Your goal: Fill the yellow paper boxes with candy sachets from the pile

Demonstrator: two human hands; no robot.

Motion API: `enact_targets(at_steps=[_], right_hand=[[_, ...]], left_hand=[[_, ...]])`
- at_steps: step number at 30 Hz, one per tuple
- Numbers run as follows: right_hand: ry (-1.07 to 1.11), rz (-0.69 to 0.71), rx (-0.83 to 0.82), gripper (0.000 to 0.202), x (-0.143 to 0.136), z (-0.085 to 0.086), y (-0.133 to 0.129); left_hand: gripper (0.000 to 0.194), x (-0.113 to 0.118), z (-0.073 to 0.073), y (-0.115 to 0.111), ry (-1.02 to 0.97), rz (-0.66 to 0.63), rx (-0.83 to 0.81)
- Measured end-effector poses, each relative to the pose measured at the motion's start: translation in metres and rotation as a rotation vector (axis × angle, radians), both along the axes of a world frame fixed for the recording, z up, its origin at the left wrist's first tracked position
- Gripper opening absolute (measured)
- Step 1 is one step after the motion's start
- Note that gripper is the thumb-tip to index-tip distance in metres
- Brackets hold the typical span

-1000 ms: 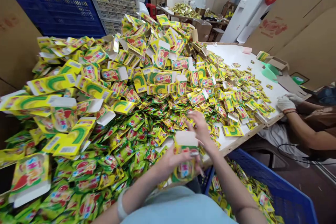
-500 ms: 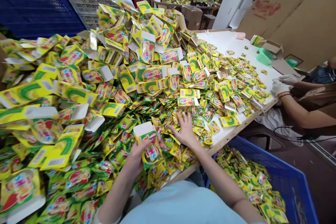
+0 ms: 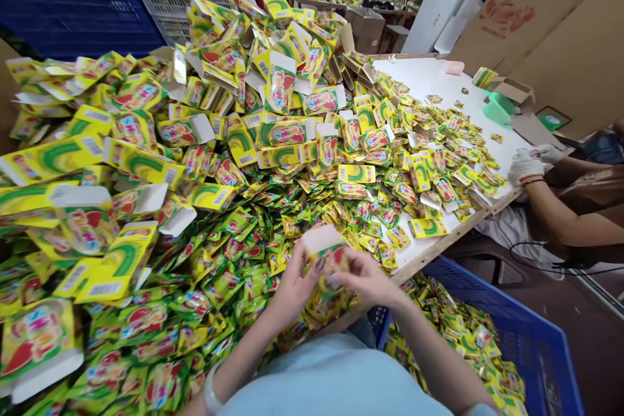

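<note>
A small yellow-green cardboard box [image 3: 325,242] with its white end flap up is between my two hands, near the table's front edge. My left hand [image 3: 298,279] grips its left side, thumb across the front. On the right side, my right hand [image 3: 363,276] has its fingers closed at the box; whether a sachet is also in them is hidden. Beneath and around my hands lie many small shiny candy sachets [image 3: 238,224]. Beyond them is a heap of similar boxes [image 3: 287,133], many with white flaps standing open.
A blue crate [image 3: 511,312] full of packed boxes stands below the table edge at right. A co-worker's gloved hands [image 3: 524,166] are at the table's far right. Stacked crates [image 3: 73,0] rise at back left. A green scoop [image 3: 497,109] lies on the white tabletop [image 3: 414,71].
My right hand has left the sachet pile and come to the box. My left hand has carried the box to the right. The view has shifted slightly.
</note>
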State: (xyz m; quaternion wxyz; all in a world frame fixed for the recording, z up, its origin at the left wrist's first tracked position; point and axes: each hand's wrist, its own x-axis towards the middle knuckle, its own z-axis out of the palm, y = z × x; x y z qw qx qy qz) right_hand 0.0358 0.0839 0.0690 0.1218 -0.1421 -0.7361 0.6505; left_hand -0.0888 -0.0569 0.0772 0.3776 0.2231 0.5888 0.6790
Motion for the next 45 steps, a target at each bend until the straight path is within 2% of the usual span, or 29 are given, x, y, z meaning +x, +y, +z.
enact_targets(at_steps=[1,2,5,6,7,9,11,14,15,17,20,23,25,28,31,36,38,40,42,45], right_hand=[[-0.002,-0.147,0.137,0.044,0.008,0.006,0.025],[0.000,-0.376,0.327,0.046,0.017,0.014,0.054],[-0.004,-0.730,0.526,0.057,0.036,0.030,0.137],[-0.093,-0.837,0.722,0.062,0.037,0.029,0.156],[-0.194,-0.840,0.854,0.061,0.035,0.025,0.169],[-0.374,-0.694,1.005,0.053,0.023,0.006,0.176],[-0.448,-0.511,1.000,0.047,0.006,-0.019,0.169],[-0.449,-0.454,0.958,0.044,-0.016,-0.047,0.157],[-0.445,-0.464,0.945,0.041,-0.021,-0.051,0.156],[-0.420,-0.506,0.914,0.034,-0.022,-0.051,0.157],[-0.348,-0.610,0.848,0.033,-0.009,-0.041,0.156],[-0.264,-0.681,0.724,0.042,0.010,-0.031,0.139],[-0.212,-0.659,0.621,0.044,0.016,-0.025,0.116],[-0.056,-0.476,0.372,0.035,0.011,-0.016,0.074],[0.093,-0.293,0.228,0.022,-0.004,-0.008,0.039],[0.150,-0.238,0.329,0.017,-0.017,-0.008,0.013],[0.142,-0.297,0.285,0.023,-0.018,-0.014,0.004],[0.113,-0.375,0.150,0.052,-0.019,-0.021,-0.006],[0.082,-0.330,-0.058,0.070,-0.021,-0.027,-0.018],[0.092,-0.179,-0.333,0.048,-0.024,-0.031,-0.033]], left_hand=[[0.063,-0.001,-0.001,0.001,0.115,-0.026,0.016],[0.059,-0.003,-0.001,0.001,0.244,-0.038,0.012],[0.035,-0.011,0.000,-0.004,0.569,0.003,-0.090],[0.028,-0.014,0.000,-0.004,0.662,0.018,-0.114],[0.023,-0.017,0.001,-0.002,0.740,0.018,-0.120],[0.020,-0.021,0.003,0.010,0.854,-0.046,-0.099],[0.023,-0.023,0.003,0.036,0.943,-0.183,-0.067],[0.036,-0.019,-0.005,0.090,1.135,-0.413,-0.069],[0.043,-0.017,-0.010,0.109,1.202,-0.466,-0.079],[0.043,-0.012,-0.018,0.139,1.219,-0.467,-0.128],[0.031,-0.012,-0.026,0.158,1.125,-0.400,-0.173],[0.029,-0.020,-0.027,0.145,0.988,-0.298,-0.185],[0.031,-0.025,-0.026,0.127,0.700,-0.211,-0.132],[0.030,-0.025,-0.021,0.094,0.224,-0.134,-0.033],[0.039,-0.018,-0.014,0.063,0.049,-0.084,-0.053],[0.052,-0.008,-0.004,0.026,-0.036,0.078,-0.090],[0.050,-0.005,-0.004,0.017,-0.037,0.166,-0.091],[0.048,0.001,-0.007,0.011,-0.050,0.231,-0.087],[0.046,0.006,-0.013,0.007,-0.023,0.257,-0.084],[0.036,0.005,-0.015,-0.003,0.219,0.242,-0.092]])
